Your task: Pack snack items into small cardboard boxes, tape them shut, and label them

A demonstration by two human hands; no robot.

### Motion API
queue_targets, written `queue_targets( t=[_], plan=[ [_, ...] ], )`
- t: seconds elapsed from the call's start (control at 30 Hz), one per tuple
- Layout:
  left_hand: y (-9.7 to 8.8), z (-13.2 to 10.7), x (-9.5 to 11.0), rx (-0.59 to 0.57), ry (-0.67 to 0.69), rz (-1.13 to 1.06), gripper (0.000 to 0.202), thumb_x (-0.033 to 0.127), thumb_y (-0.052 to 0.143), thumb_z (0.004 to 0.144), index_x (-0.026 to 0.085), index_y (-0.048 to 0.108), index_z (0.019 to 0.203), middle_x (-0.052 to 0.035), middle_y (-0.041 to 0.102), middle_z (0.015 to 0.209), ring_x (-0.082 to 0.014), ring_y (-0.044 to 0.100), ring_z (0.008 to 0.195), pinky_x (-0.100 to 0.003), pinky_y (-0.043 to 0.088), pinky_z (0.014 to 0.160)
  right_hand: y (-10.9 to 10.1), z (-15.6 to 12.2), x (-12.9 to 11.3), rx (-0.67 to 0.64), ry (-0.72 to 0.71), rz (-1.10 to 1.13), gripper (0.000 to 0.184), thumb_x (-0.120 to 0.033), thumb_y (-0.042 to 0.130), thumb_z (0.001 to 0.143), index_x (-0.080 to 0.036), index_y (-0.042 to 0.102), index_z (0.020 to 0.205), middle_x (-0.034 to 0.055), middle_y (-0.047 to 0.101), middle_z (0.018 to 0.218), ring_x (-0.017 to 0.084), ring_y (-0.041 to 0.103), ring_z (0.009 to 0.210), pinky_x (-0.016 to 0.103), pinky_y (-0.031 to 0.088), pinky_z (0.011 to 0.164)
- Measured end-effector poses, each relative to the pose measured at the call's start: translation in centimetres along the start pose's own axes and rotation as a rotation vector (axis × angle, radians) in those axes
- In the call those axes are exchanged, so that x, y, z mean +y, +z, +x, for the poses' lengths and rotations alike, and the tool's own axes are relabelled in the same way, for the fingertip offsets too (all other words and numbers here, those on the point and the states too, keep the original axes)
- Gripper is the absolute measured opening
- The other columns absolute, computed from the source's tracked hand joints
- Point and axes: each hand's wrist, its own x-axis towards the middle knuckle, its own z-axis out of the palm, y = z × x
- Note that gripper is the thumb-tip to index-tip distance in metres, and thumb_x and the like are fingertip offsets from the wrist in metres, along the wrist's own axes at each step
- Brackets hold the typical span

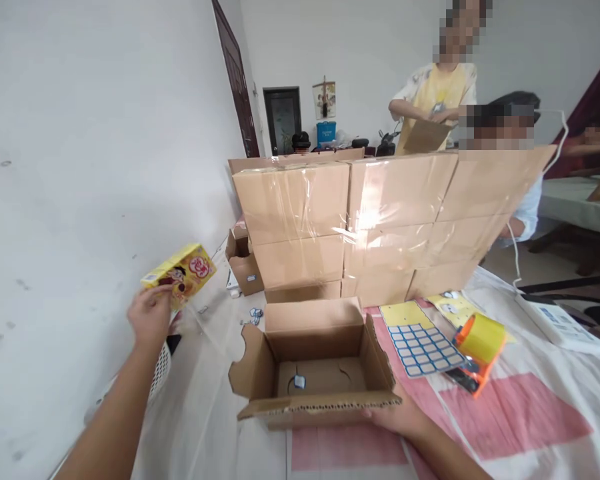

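Observation:
My left hand (150,317) grips a yellow printed carton (190,275) at its near end, holding it up beside the wall on the left. The carton carries a cartoon figure and a red-and-white logo. An open cardboard box (317,418) rests in front of me with its flaps spread. Inside it lies only a small white-and-blue piece (299,381). My right hand (399,412) is closed on the box's near right corner, its fingers partly hidden under the front flap.
Taped cardboard panels (305,207) form an upright barrier behind the box. To the right lie a sheet of blue-edged stickers (425,350) and an orange tape dispenser (483,353). A smaller cardboard box (247,270) and a white basket (161,373) stand left. People are beyond the barrier.

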Motion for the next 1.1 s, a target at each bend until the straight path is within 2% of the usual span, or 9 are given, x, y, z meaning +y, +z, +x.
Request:
queue_targets(
  t=[0.1,0.23,0.4,0.53,0.63,0.7,0.77,0.87,1.1],
  plan=[
    [-3.6,-1.5,5.1,0.172,-0.011,-0.357,0.024,0.039,0.060,0.088,0.023,0.043,0.086,0.0052,0.050,0.081,-0.0076,0.041,0.060,-0.024,0.036,0.049,0.4,-0.1,-1.4,-0.009,0.001,0.177,0.120,-0.073,0.073,0.075,-0.033,0.003,0.165,0.0127,0.023,0.169,0.043,0.025,0.154,0.065,0.027,0.125],
    [-6.5,-5.1,12.8,0.164,0.059,-0.676,0.042,0.033,0.084,0.067,0.023,0.044,0.076,0.0081,0.055,0.069,-0.0046,0.035,0.049,-0.020,0.027,0.040,0.1,0.5,-2.6,-0.010,-0.023,0.217,0.117,-0.061,0.077,0.079,-0.026,0.005,0.165,0.0134,0.015,0.171,0.037,0.014,0.158,0.059,0.015,0.129],
    [-5.8,-10.7,18.1,-0.210,0.193,-0.668,0.023,0.021,0.081,0.071,0.022,0.058,0.077,0.0041,0.065,0.071,-0.0074,0.050,0.040,-0.021,0.037,0.033,0.0,0.4,-3.7,-0.015,-0.082,0.248,0.118,-0.053,0.082,0.078,-0.026,0.007,0.164,0.0131,0.013,0.171,0.035,0.013,0.158,0.055,0.015,0.129],
    [-3.4,-13.4,19.3,-0.584,0.313,-0.416,0.010,0.030,0.069,0.087,0.023,0.071,0.080,-0.0031,0.069,0.088,-0.0108,0.062,0.052,-0.024,0.051,0.044,0.1,0.2,-4.1,-0.035,-0.110,0.291,0.119,-0.052,0.083,0.077,-0.027,0.006,0.164,0.0128,0.015,0.171,0.034,0.017,0.158,0.053,0.018,0.129],
    [-1.6,-14.2,19.5,-0.796,0.452,-0.212,0.023,0.035,0.061,0.093,0.028,0.078,0.108,-0.0093,0.070,0.120,-0.0233,0.071,0.103,-0.034,0.060,0.086,0.2,0.2,-4.2,-0.050,-0.138,0.314,0.121,-0.055,0.084,0.075,-0.024,0.009,0.164,0.0153,0.020,0.169,0.036,0.020,0.156,0.055,0.019,0.128],
    [-0.8,-14.5,19.4,-0.884,0.450,-0.100,0.037,0.040,0.055,0.096,0.030,0.071,0.128,-0.0098,0.066,0.132,-0.0258,0.066,0.115,-0.038,0.054,0.098,0.3,0.3,-4.2,-0.080,-0.145,0.339,0.115,-0.057,0.082,0.076,-0.022,0.015,0.163,0.0157,0.030,0.165,0.036,0.026,0.154,0.054,0.023,0.127],
    [-0.4,-14.7,19.3,-0.957,0.341,0.012,0.047,0.045,0.049,0.098,0.029,0.059,0.141,-0.0093,0.070,0.122,-0.0221,0.071,0.093,-0.037,0.057,0.090,0.1,0.4,-4.5,-0.099,-0.137,0.357,0.111,-0.058,0.081,0.076,-0.022,0.020,0.162,0.0151,0.036,0.161,0.035,0.030,0.152,0.051,0.024,0.126],
    [-0.2,-15.1,19.0,-1.061,0.171,0.173,0.056,0.047,0.046,0.098,0.028,0.043,0.151,-0.0043,0.074,0.097,-0.0187,0.066,0.064,-0.035,0.058,0.073,-0.3,0.4,-5.1,-0.092,-0.110,0.340,0.120,-0.057,0.085,0.072,-0.022,0.014,0.163,0.0159,0.027,0.165,0.035,0.024,0.155,0.050,0.020,0.128],
    [0.5,-16.1,18.0,-1.077,0.106,0.126,0.051,0.040,0.054,0.091,0.026,0.037,0.137,-0.0032,0.076,0.096,-0.0251,0.075,0.082,-0.034,0.056,0.075,-1.1,0.4,-6.4,-0.111,-0.071,0.301,0.128,-0.047,0.090,0.067,-0.022,0.009,0.163,0.0175,0.021,0.167,0.034,0.022,0.156,0.049,0.020,0.128]
  ],
)
